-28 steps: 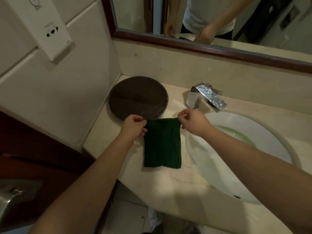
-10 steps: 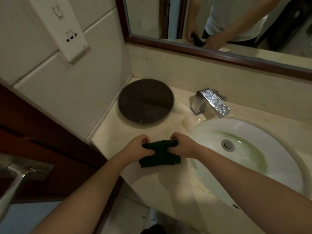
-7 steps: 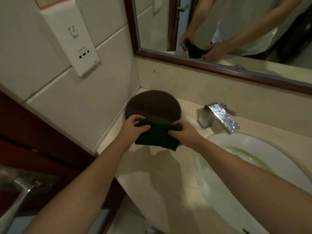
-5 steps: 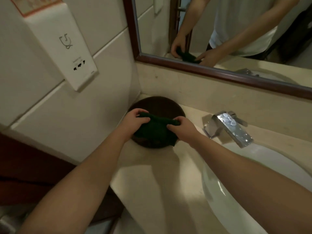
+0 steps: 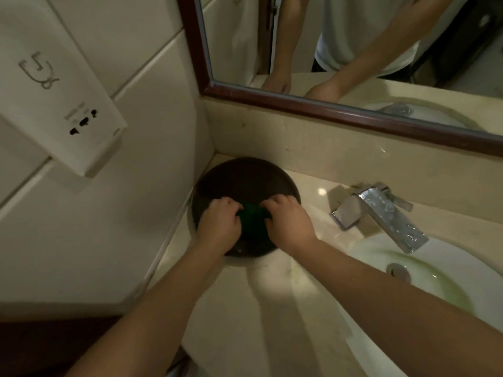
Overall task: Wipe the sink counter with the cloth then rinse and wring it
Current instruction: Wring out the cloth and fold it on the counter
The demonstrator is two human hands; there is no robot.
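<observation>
The dark green cloth [image 5: 251,223] is folded small and lies on a round dark brown tray [image 5: 239,175] in the counter's back left corner. My left hand [image 5: 217,224] holds its left side and my right hand [image 5: 287,223] holds its right side; both press it down, so only a narrow strip of cloth shows between them. The beige stone counter [image 5: 272,308] runs toward me. To the right lies the white sink basin [image 5: 449,270], with a greenish stain around its drain.
A chrome faucet [image 5: 381,213] stands behind the basin, right of the tray. A wood-framed mirror [image 5: 326,107] hangs above the backsplash and reflects my arms. A white wall unit [image 5: 60,104] with sockets juts out at the left.
Both hands folded the hanging cloth smaller and carried it from the counter's front toward the back corner. It now rests pressed on the brown tray.
</observation>
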